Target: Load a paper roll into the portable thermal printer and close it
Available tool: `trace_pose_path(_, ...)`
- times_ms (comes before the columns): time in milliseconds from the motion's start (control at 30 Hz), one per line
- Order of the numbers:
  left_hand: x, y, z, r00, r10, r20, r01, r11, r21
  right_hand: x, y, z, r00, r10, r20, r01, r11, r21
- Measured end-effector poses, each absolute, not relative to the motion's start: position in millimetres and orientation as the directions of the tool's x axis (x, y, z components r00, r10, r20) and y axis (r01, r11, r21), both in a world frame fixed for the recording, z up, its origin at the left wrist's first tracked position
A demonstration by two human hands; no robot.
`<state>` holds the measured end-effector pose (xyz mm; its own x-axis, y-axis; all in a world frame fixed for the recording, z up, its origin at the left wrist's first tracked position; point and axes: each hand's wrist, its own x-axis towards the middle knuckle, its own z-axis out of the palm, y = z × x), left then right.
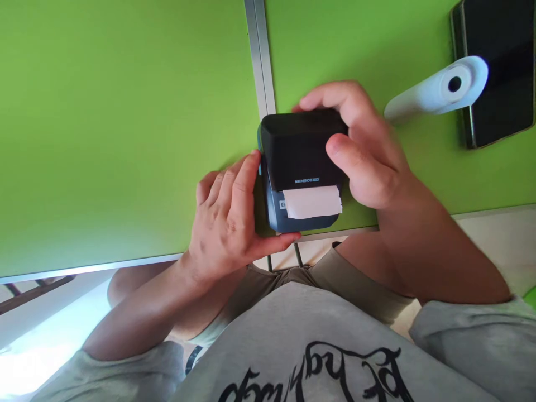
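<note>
A dark label printer (307, 151) with a black lid marked NIIMBOT sits at the near edge of the green table. From its front slot a strip of white paper (314, 202) sticks out, its right end slightly ragged. My left hand (228, 218) grips the printer's left side, fingers along the flank and thumb across the front edge. Around the right rear corner curls my right hand (366, 148), its thumb on the lid's right side and its fingers behind the back edge, where the tips are partly hidden.
A tall white paper roll (431, 92) with a dark core hole stands to the right. Beyond it lies a black, flat glossy device (500, 78). A metal seam strip (260, 56) runs across the green table (125, 111); my lap is below its edge.
</note>
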<state>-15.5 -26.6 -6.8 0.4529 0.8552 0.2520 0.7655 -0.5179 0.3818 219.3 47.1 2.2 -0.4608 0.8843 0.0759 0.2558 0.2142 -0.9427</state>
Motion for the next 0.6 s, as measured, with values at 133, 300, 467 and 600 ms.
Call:
trace_pose_path(133,-15.8,-26.7,-4.8,0.454,0.863,0.222,0.768,-0.505,0.392,218.1,46.3,-2.2,-0.392,0.909,0.139,0.229,0.243,-0.943)
trace_pose_path(300,-17.0,-28.0,-4.5,0.475,0.85,0.23,0.78,-0.527,0.337,215.4,44.3,-1.7,-0.352,0.918,0.181,0.287,0.29,-0.913)
trace_pose_path(467,-15.0,-30.0,-2.6,0.477,0.843,0.248,0.798,-0.534,0.281,213.5,44.3,0.8,-0.313,0.92,0.236,0.333,0.339,-0.88)
trace_pose_path(600,-12.4,-30.0,1.7,0.475,0.854,0.211,0.821,-0.517,0.242,213.3,45.3,0.3,-0.301,0.92,0.253,0.318,0.347,-0.883)
